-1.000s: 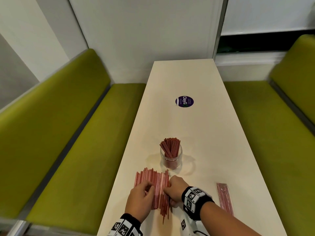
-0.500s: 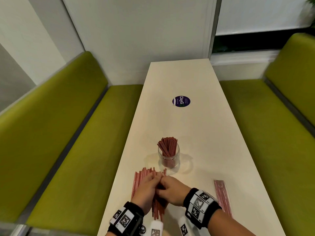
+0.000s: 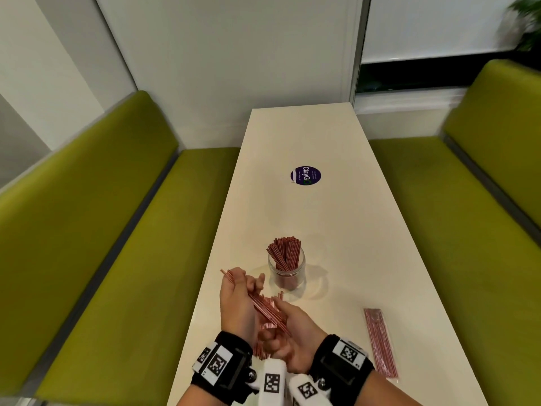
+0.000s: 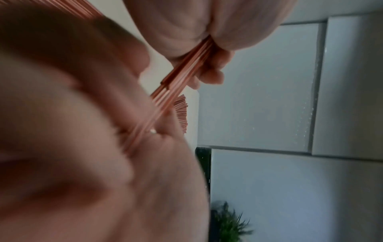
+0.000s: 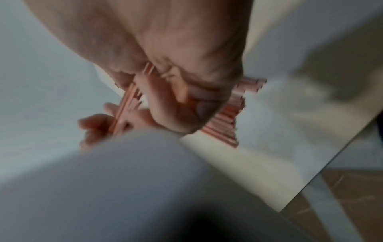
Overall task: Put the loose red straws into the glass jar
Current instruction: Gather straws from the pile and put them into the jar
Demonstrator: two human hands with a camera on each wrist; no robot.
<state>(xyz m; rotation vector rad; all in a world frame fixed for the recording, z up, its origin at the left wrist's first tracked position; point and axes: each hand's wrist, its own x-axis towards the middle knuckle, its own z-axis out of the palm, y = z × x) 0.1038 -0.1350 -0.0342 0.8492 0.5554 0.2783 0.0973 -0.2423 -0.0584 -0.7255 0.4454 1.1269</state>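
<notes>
Cream bench [image 3: 336, 218] flanked by green seats. Left of the glass jar [image 3: 287, 271]: left hand [image 3: 238, 300], fingers curled round a lifted bundle of red straws [image 3: 268, 310]. Nearer than the jar: right hand [image 3: 295, 335], pinching the bundle's near end. Beneath both hands: loose straws [image 3: 259, 344] flat on the bench. Right of the jar: wrapped straw packet [image 3: 380, 341].

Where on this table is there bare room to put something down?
Bare: the stretch between the glass jar and the purple sticker, and beyond it to the wall. Crowded: the near end, with both hands, loose red straws and a packet.
</notes>
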